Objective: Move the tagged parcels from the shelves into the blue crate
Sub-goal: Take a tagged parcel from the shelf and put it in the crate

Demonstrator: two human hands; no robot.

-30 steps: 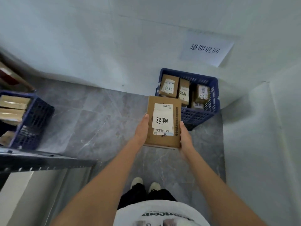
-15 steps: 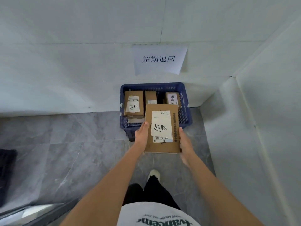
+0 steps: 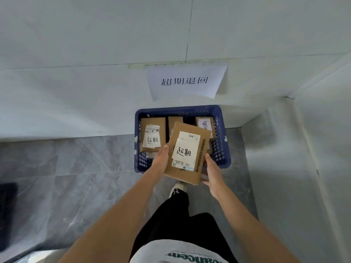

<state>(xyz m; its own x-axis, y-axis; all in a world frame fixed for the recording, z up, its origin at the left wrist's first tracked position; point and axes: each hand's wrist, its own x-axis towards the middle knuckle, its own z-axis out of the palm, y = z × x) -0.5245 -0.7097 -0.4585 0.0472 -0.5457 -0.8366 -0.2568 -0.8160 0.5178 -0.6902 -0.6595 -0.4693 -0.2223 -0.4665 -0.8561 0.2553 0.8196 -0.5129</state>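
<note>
Above a blue crate (image 3: 220,149) on a grey tiled floor, a person holds a tagged cardboard parcel (image 3: 187,152) between both hands.

At the parcel's left edge, the left hand (image 3: 160,161) lies flat with straight fingers pressed together; the right hand (image 3: 212,172) cups the lower right corner, thumb along the edge, its other fingers hidden underneath. The parcel tilts to the right and hangs over the crate's near rim, blocking much of the inside. Its white tag (image 3: 185,151) bears handwritten characters. Within the crate stand a tagged box (image 3: 152,134) at left, a plain box (image 3: 174,122) in the middle and a labelled box (image 3: 205,124) at right. A paper sign (image 3: 185,81) hangs on the white wall behind the crate. One white shoe (image 3: 176,189) shows below the parcel.
</note>
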